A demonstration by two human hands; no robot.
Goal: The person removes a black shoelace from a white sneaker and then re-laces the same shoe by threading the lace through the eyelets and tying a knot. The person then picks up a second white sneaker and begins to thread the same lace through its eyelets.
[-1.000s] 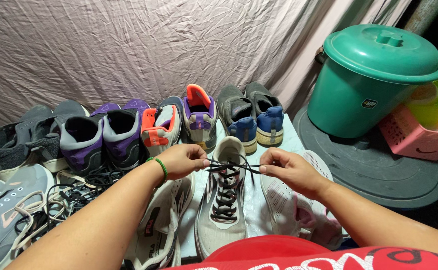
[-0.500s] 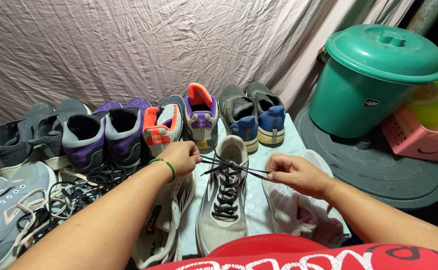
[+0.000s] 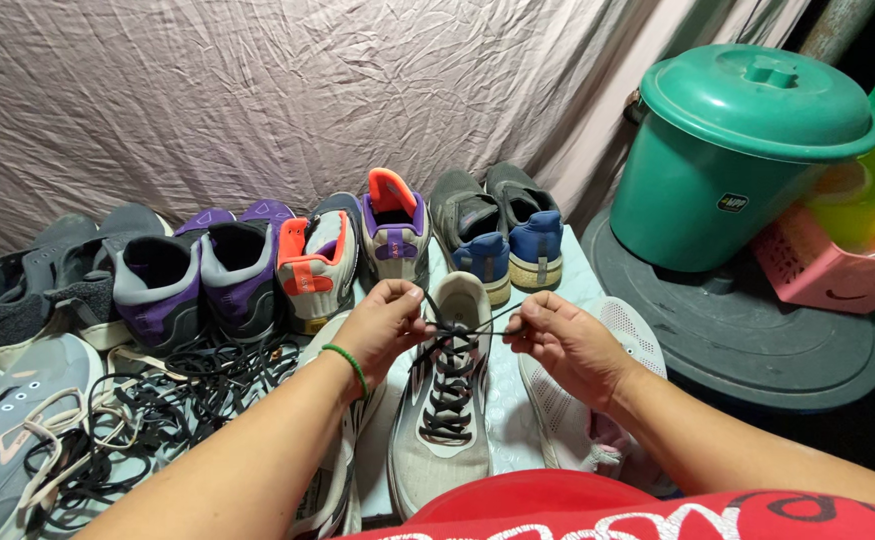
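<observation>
Closest in, a red garment (image 3: 597, 505) fills the bottom edge, soft and rounded. Just past it stands a pale grey knit sneaker (image 3: 444, 400), long and narrow, toe pointing away, dark flat laces (image 3: 447, 385) criss-crossing up its tongue. It sits on a light patterned mat (image 3: 502, 400), between two other pale shoes: a white mesh sneaker (image 3: 582, 400) on the right, dotted with tiny holes, and another lying half under the left forearm.

Now the grip. The left hand (image 3: 382, 325), green bead bracelet (image 3: 347, 365) on its wrist, is pinched shut on one lace end above the shoe's toe end. The right hand (image 3: 557, 340) mirrors it, thumb and forefinger clamped on the other end, the lace stretched taut between them.

To the left, a loose tangle of black laces (image 3: 167, 400) sprawls beside a grey sneaker (image 3: 7, 440) with pinkish laces.

Further off, a row of shoes, heels toward us: purple and grey, orange-trimmed, olive with blue heels (image 3: 497, 235).

On the right, a smooth green plastic bucket (image 3: 727, 170) with a domed lid, and a pink slotted basket (image 3: 822, 270). Behind everything hangs a wrinkled pale cloth (image 3: 257, 90).
</observation>
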